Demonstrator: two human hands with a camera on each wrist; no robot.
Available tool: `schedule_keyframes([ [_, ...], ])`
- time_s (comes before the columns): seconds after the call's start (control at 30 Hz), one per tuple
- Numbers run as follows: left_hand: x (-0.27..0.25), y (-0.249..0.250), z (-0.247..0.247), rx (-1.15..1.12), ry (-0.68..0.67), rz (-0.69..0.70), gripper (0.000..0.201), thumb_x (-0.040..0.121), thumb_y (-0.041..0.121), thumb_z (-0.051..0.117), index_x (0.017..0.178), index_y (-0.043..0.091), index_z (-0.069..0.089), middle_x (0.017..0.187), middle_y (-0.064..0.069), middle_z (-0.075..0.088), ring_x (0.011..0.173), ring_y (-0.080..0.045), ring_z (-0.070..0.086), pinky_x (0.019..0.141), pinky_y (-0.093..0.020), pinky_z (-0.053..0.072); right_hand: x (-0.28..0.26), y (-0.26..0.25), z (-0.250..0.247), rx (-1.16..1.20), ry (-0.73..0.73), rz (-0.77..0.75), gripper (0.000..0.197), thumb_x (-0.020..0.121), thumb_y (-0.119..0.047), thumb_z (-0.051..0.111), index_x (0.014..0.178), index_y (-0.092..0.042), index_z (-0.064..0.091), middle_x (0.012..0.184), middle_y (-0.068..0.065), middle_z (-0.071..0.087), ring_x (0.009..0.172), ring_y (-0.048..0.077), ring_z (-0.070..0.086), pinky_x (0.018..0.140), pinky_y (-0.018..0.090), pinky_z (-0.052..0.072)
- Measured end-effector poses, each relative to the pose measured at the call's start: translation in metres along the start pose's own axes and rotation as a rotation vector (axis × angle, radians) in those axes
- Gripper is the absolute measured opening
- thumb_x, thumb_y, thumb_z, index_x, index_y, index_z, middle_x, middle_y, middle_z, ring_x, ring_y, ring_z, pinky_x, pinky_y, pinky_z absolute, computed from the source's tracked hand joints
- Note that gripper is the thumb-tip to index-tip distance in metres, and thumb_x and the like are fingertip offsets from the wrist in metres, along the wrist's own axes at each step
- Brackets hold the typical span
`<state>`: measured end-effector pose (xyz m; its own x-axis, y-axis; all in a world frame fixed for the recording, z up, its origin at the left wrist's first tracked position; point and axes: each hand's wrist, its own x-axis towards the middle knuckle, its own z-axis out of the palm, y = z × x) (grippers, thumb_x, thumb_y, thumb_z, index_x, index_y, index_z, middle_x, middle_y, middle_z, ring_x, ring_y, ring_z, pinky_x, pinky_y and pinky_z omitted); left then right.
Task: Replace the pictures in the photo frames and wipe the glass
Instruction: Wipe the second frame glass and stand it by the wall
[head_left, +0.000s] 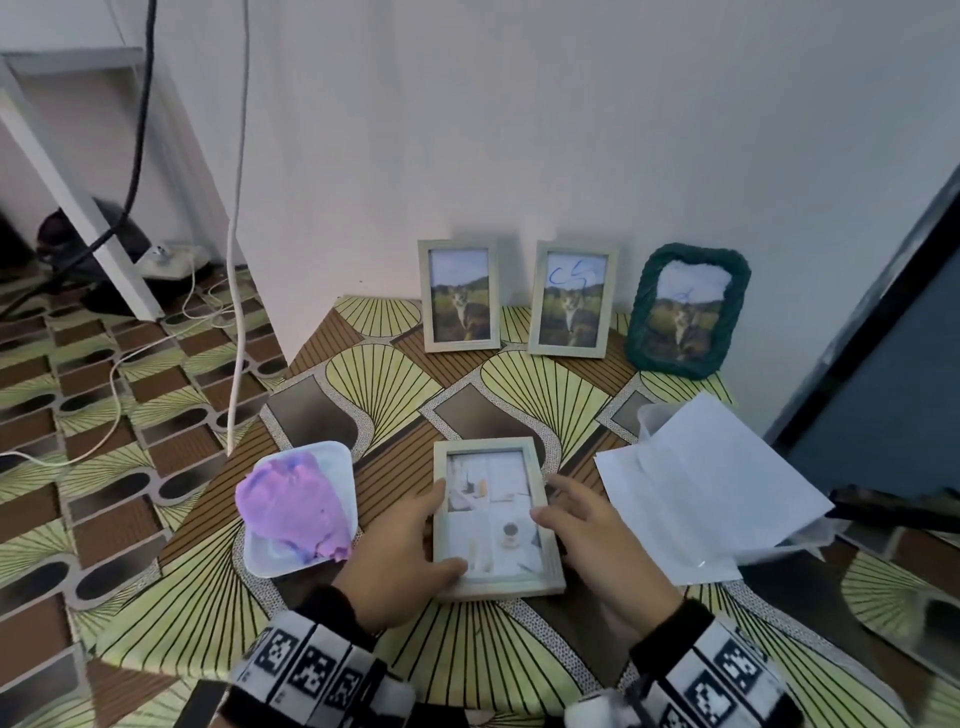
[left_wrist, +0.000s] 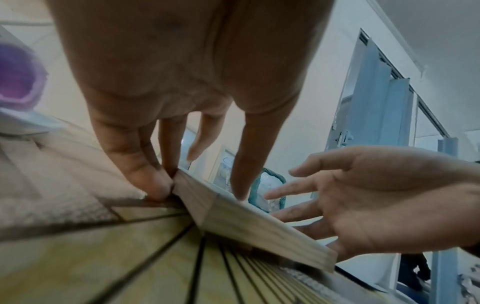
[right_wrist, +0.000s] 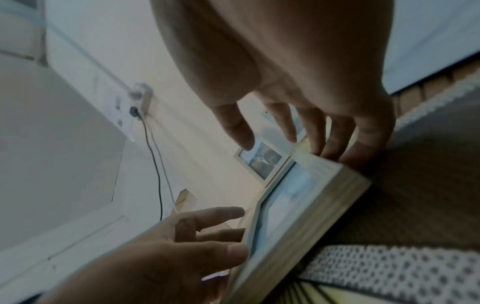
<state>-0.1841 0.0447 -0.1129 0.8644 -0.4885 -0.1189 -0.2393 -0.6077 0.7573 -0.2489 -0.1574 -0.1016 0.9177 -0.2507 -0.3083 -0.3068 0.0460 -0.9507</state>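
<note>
On the patterned surface (head_left: 395, 384) lies the pale frame (head_left: 496, 522), left hand (head_left: 397, 558) gripping its left edge. Left wrist: fingertips (left_wrist: 155, 185) pinch the corner. Right wrist: right hand (right_wrist: 298, 98) loose, fingers touching the frame's far edge.

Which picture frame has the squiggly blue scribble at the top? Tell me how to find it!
Look at the white wall behind the patterned table, where three frames lean in a row. Pick the middle frame. It is pale wood like the left frame, but blue pen loops cross the sky above its cat, and the right frame is dark green instead.
</note>
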Motion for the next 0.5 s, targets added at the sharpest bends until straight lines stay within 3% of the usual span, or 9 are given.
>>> schedule_keyframes([
  [0.1,-0.006,0.007,-0.002,-0.205,0.102,0.07,0.068,0.074,0.008,0.072,0.128,0.045,0.051,0.112,0.011,0.071,0.103,-0.01,0.067,0.089,-0.036,0.057,-0.004,-0.001,-0.002,0.174,0.074,0.011,0.028,0.093,-0.005,0.06,0.115,-0.023,0.062,0.1,-0.004,0.072,0.086,0.008,0.072,0.064,0.021,0.055],
  [0.2,-0.008,0.019,-0.008,-0.428,0.186,0.092,0.063,0.082,-0.009,0.068,0.124,0.036,0.055,0.112,0.011,0.073,0.101,-0.012,0.069,0.084,-0.028,0.058,-0.007,-0.009,-0.011,0.399,0.11,0.019,0.045,0.091,0.002,0.061,0.132,-0.013,0.049,0.12,0.014,0.066,0.108,0.026,0.066,0.093,0.043,0.054],
  [0.27,-0.007,0.028,-0.014,-0.613,0.185,0.076,0.06,0.08,-0.015,0.067,0.127,0.022,0.057,0.115,0.01,0.072,0.101,-0.013,0.07,0.077,-0.022,0.057,-0.009,-0.019,-0.018,0.537,0.065,0.036,0.043,0.091,0.004,0.059,0.132,-0.006,0.049,0.123,0.023,0.064,0.102,0.028,0.066,0.091,0.046,0.054],
  [0.37,-0.006,0.044,-0.03,-0.884,0.143,0.009,0.06,0.077,-0.014,0.068,0.131,0.007,0.055,0.122,-0.001,0.069,0.108,-0.031,0.067,0.079,-0.035,0.061,-0.013,-0.037,-0.029,0.598,-0.06,0.048,0.033,0.093,0.003,0.053,0.125,-0.001,0.057,0.116,0.023,0.069,0.086,0.025,0.069,0.076,0.044,0.056],
  [0.43,-0.008,0.052,-0.041,-0.909,0.102,0.011,0.063,0.074,-0.012,0.07,0.133,0.006,0.055,0.126,-0.007,0.066,0.112,-0.041,0.063,0.085,-0.042,0.058,-0.016,-0.048,-0.034,0.598,-0.143,0.037,0.032,0.096,0.0,0.051,0.127,-0.005,0.057,0.114,0.023,0.07,0.095,0.033,0.07,0.078,0.05,0.058],
  [0.5,-0.01,0.061,-0.05,-0.891,0.072,0.042,0.065,0.072,-0.01,0.071,0.132,0.01,0.058,0.126,-0.011,0.064,0.109,-0.04,0.065,0.083,-0.042,0.059,-0.02,-0.059,-0.038,0.575,-0.201,0.028,0.035,0.098,-0.003,0.05,0.131,-0.011,0.054,0.119,0.024,0.067,0.113,0.043,0.062,0.09,0.059,0.054],
])
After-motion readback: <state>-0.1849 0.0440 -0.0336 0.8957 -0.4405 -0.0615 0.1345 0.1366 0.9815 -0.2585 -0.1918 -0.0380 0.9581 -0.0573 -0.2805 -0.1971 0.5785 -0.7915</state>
